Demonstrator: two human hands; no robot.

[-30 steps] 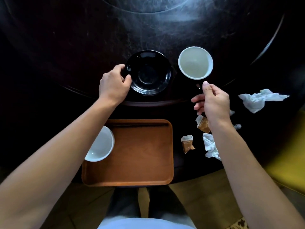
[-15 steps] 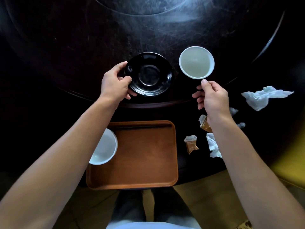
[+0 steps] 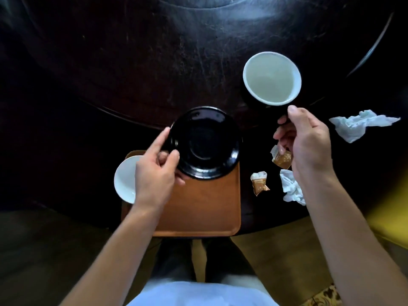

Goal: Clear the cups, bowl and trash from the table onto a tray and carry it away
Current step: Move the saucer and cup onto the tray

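Observation:
My left hand (image 3: 155, 173) grips the left rim of a black saucer (image 3: 205, 143), held over the far end of the brown tray (image 3: 198, 208). A white bowl (image 3: 125, 178) sits at the tray's left edge, partly hidden by that hand. My right hand (image 3: 305, 143) holds the handle of a dark cup (image 3: 272, 78) with a white inside, at the upper right. Crumpled white tissues (image 3: 362, 125) (image 3: 292, 187) and two brown torn wrappers (image 3: 258, 183) (image 3: 282, 159) lie on the dark table right of the tray.
The dark round table (image 3: 154, 62) stretches far ahead, with a raised inner ring. The tray overhangs the table's near edge above my legs. A yellow object (image 3: 393, 208) is blurred at the right edge.
My left hand has brought the black saucer from the table toward me, over the tray's far end. My right hand has closed on the cup's handle.

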